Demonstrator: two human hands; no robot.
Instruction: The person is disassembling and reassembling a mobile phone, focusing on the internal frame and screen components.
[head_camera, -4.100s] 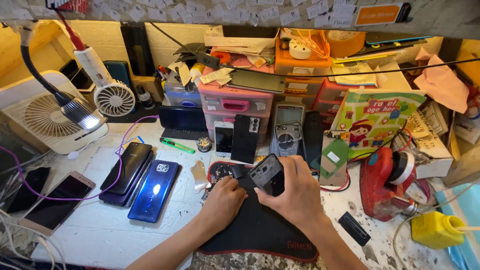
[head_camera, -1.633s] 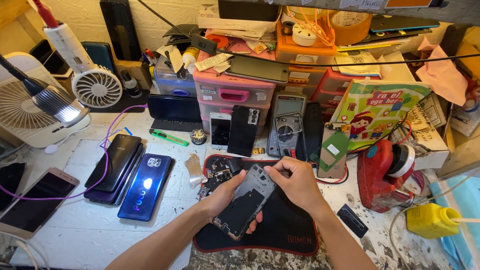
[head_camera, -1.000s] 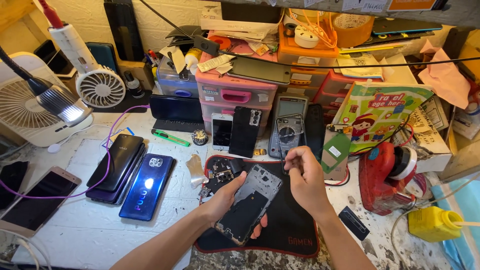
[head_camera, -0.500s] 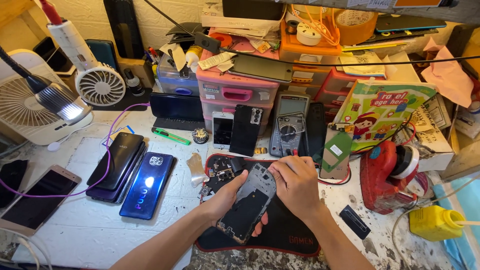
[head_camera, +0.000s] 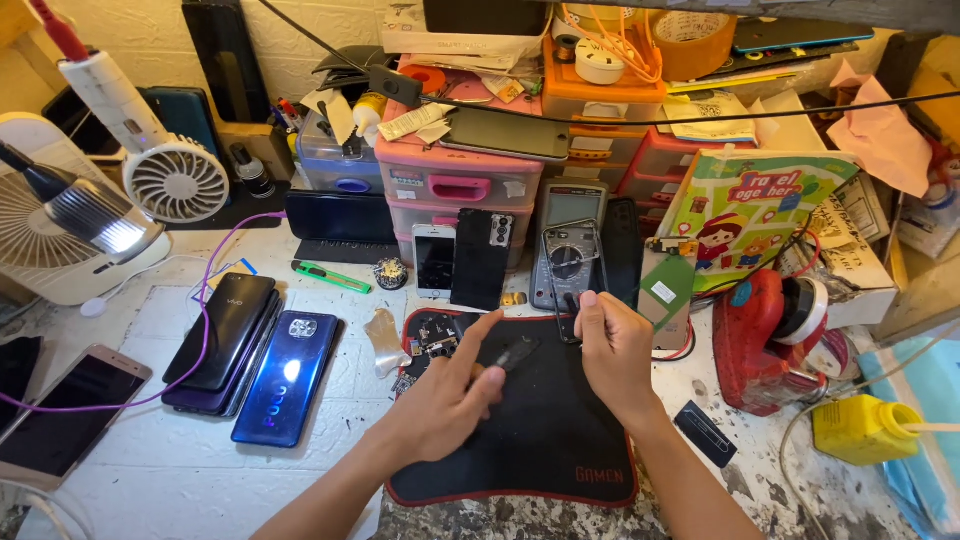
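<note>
On my cluttered white worktop (head_camera: 150, 470), the black red-edged rubber mat (head_camera: 540, 440) is my landmark. Over its left half my left hand (head_camera: 450, 400) pinches a small dark phone part (head_camera: 517, 354), forefinger extended. At its top edge my right hand (head_camera: 612, 345) grips a thin clear phone frame (head_camera: 566, 262).

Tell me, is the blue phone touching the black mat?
Apart. The head view shows the blue phone lying on the white table, with a strip of bare tabletop between it and the black mat's left edge.
</note>
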